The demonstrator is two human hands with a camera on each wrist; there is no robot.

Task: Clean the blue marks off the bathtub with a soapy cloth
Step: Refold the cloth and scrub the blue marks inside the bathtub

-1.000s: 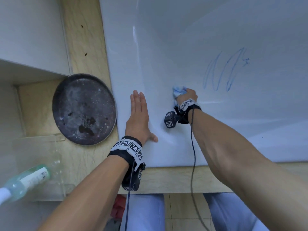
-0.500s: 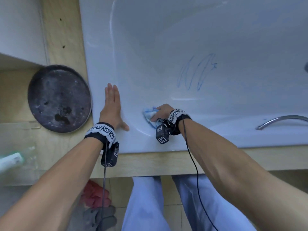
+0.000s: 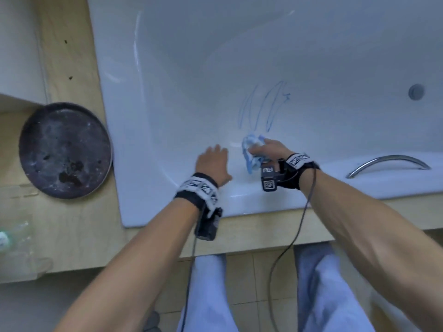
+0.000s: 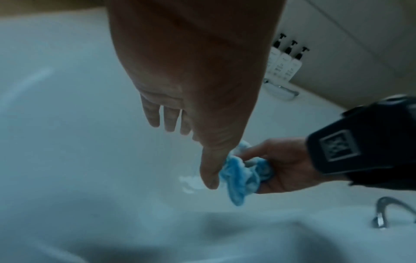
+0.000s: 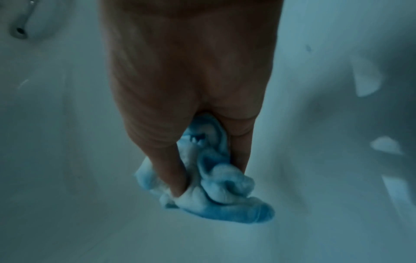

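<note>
Blue scribbled marks run down the inner wall of the white bathtub. My right hand grips a bunched blue and white cloth just below the marks, inside the near wall. In the right wrist view thumb and fingers pinch the cloth against the tub. My left hand lies open with straight fingers on the tub's near wall, just left of the cloth. The left wrist view shows its straight fingers, the cloth and a small white soap smear.
A round dark pan sits on the wooden surround left of the tub. A chrome grab handle is on the near rim at right, a round fitting beyond it. Three pump bottles stand by the far wall.
The right hand has carried the cloth rightwards along the near wall to just under the marks. The left hand has slid right along the rim with it. The view has shifted.
</note>
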